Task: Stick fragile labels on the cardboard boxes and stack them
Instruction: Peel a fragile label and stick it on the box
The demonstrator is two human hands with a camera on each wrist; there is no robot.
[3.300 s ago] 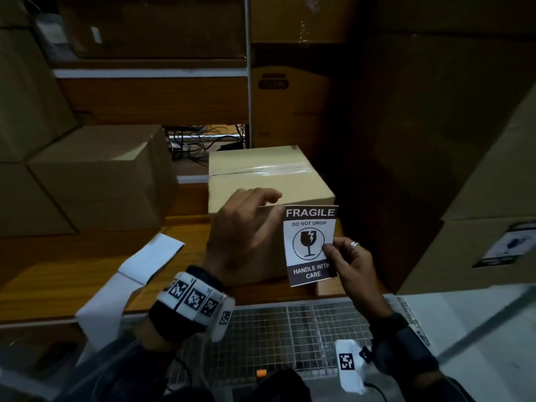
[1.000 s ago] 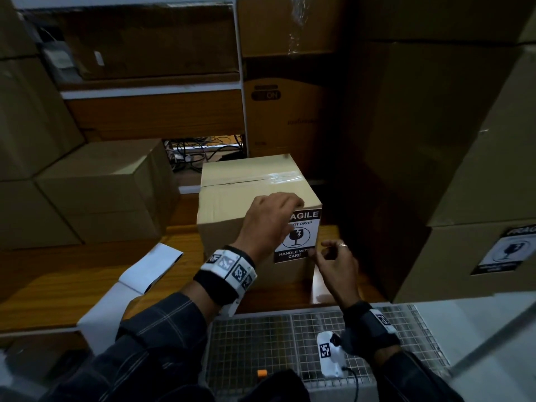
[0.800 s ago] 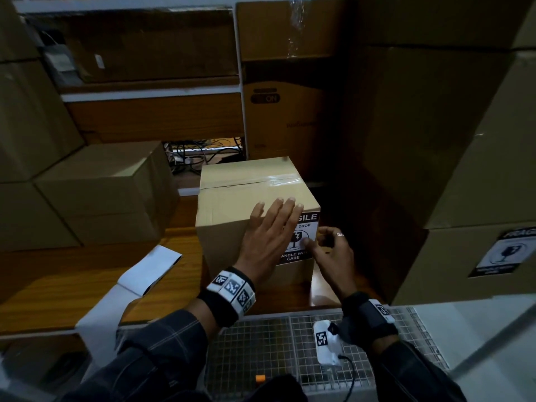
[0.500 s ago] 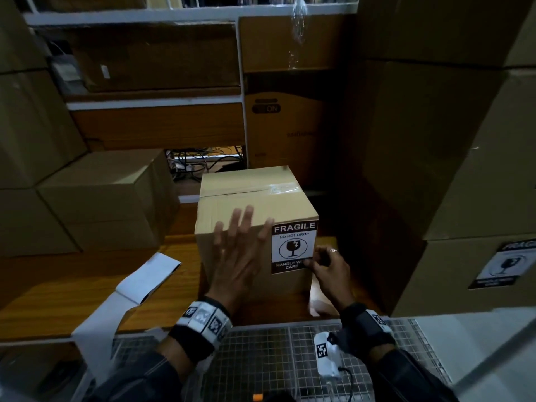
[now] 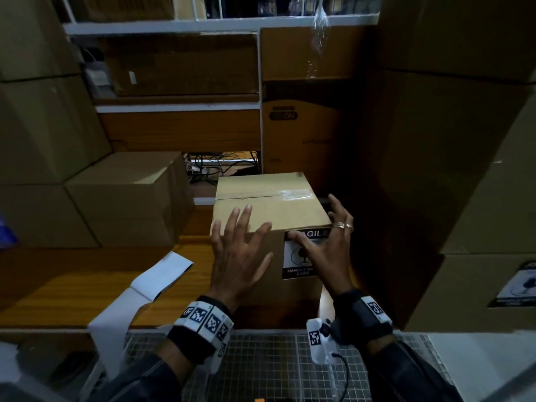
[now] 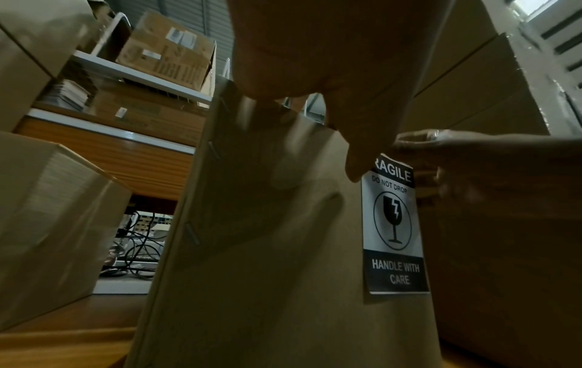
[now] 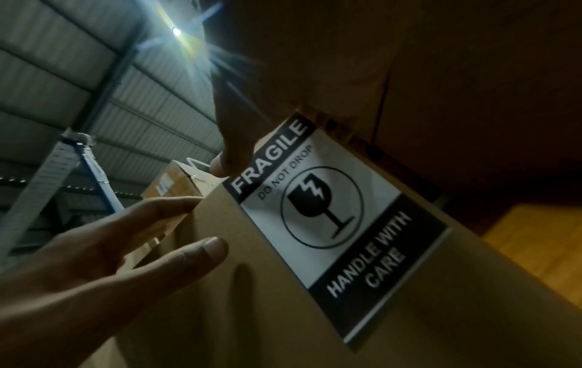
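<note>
A taped cardboard box stands on the wooden table. A black-and-white FRAGILE label is stuck on the right part of its front face; it also shows as the label and the label in the wrist views. My left hand is open with spread fingers before the left part of that face, fingertips near the top edge. My right hand is open too; its thumb lies at the label's top left corner, and its fingers reach past the box's right top corner.
Plain boxes are stacked at the left. Tall stacks rise at the right, where one box carries a label. A white backing-paper strip hangs over the table's front edge. A wire-mesh surface lies under my wrists. Shelves stand behind.
The label went from held in front of the box to stuck on its face. My left hand slid left off it. My right hand rose from the label's lower edge and spread open.
</note>
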